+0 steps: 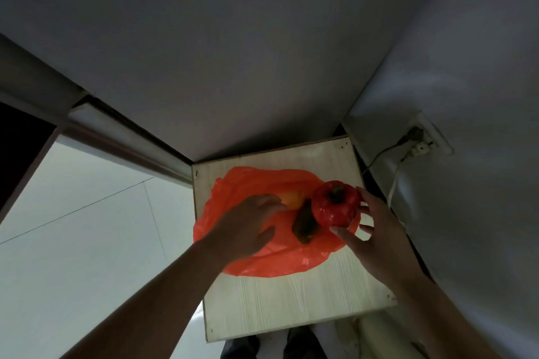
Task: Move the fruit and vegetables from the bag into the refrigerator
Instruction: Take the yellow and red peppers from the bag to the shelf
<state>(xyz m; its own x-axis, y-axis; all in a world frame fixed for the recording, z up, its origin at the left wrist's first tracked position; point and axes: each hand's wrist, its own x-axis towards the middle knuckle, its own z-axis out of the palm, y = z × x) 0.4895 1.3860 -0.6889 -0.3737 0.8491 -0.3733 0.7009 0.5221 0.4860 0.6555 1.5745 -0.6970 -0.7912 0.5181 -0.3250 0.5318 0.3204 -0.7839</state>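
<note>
Three pieces of produce show on the wooden top [291,300]: a red pepper [335,204], a dark green vegetable [304,224] and a yellow fruit [293,199], all on or in the orange bag [262,259], which lies flat over the far half of the top. The right hand [376,239] holds the red pepper at the bag's right side, near the top's right edge, thumb low on the near flank and fingers curled round the far flank, stem up. I cannot tell whether it is lifted or resting on the plastic. The left hand [248,224] lies with fingers straight over the bag's middle, tips at the yellow fruit, gripping nothing. The green vegetable sits between the fruit and the pepper, touching the pepper's left side. My judgement is that the pepper is light, hollow and firm, with glossy skin that may slip, so a wide grip across the shoulders suits it better than the stem. The bag film is limp and will drag if snagged, so the flat left hand can pin it. No refrigerator is identifiable in view; a wall socket [420,143] sits beyond the right edge.
</note>
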